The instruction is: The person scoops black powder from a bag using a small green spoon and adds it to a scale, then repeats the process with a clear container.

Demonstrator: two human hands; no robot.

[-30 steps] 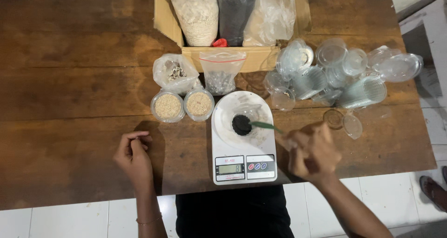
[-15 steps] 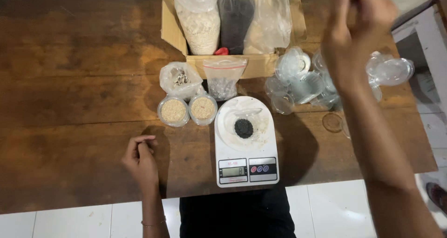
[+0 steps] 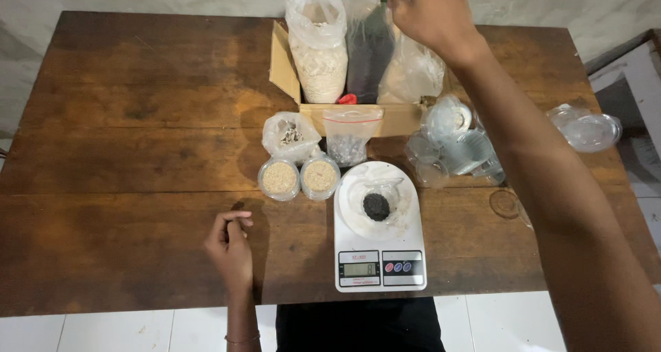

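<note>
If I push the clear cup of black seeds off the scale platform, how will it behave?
The clear cup looks thin-walled and holds only a small mound of black seeds, so it is probably very light and would skid easily. It sits open, so a sharp push could tip it and scatter seeds. Its thin plastic would likely flex if squeezed.

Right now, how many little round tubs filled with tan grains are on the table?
2. The left tub and the right tub sit touching side by side, left of the white kitchen scale. Empty clear cups lie piled to the right.

Right hand [image 3: 430, 11] fingertips and green utensil past top edge
</note>
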